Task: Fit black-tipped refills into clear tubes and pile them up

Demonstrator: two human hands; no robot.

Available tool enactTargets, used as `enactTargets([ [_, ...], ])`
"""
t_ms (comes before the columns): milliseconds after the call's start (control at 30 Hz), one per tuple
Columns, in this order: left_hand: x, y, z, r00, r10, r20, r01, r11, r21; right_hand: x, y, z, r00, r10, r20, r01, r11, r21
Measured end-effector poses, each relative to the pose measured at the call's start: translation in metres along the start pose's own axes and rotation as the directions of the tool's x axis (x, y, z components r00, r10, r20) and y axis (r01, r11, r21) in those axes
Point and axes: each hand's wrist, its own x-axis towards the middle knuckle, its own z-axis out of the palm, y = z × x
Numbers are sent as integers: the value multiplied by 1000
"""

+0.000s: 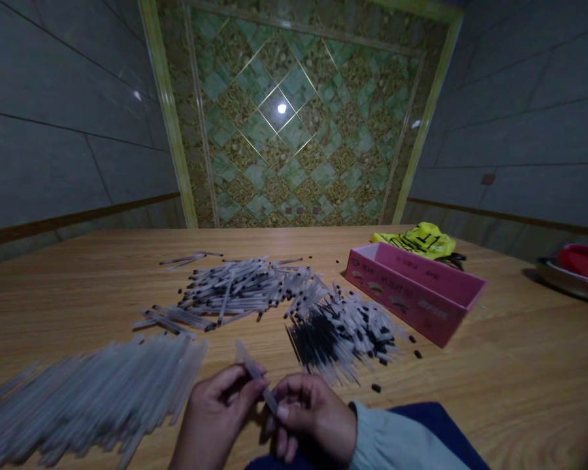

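Nearest, the left hand (pixel 218 408) and right hand (pixel 321 414) both pinch a slim translucent tube (pixel 249 364), to the right of the near tube pile (pixel 112 388). It looks light, smooth, probably slippery and slightly flexible; gentle fingertip holds at its middle and near end should suit.

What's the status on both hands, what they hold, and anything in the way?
Left hand gripping a pale translucent piece. Right hand fingering its near end. Nothing visibly blocking; black-and-white pile beyond right hand.
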Motion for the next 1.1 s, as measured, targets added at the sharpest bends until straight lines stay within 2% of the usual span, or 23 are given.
enactTargets([
  [133,-13,12,1,963,240,123,-258,952,165,1,5,0,995,31,92,-36,998,59],
  [200,-15,14,1,948,282,145,-305,936,176,1,5,-1,995,34,98,-42,995,87],
  [300,-13,11,0,953,294,71,-303,930,208,1,4,-1,995,31,99,-41,994,97],
  [367,-9,6,-1,981,196,15,-195,965,175,0,2,-1,992,44,114,-53,995,80],
  [433,-3,0,-2,1000,1,3,-1,999,37,-1,0,-1,988,58,140,-69,995,74],
  [500,1,-4,-2,980,-195,47,200,964,-174,-3,-1,0,985,46,164,-62,994,93],
  [600,6,-6,-5,908,-406,101,403,784,-472,-6,-5,2,982,7,187,-33,990,134],
  [700,8,-1,-8,829,-546,124,482,582,-655,-7,-7,3,981,5,194,-31,991,131],
  [800,8,6,-10,776,-602,189,517,434,-738,-6,-7,4,982,4,190,-28,992,123],
  [900,8,8,-10,755,-609,245,528,343,-777,-4,-6,3,981,-8,192,-17,992,126],
  [1000,10,6,-13,757,-606,246,521,331,-787,-4,-6,3,981,-7,191,-18,992,127],
  [1100,14,2,-22,794,-557,242,503,379,-777,-6,-7,3,986,-1,165,-15,995,94],
])
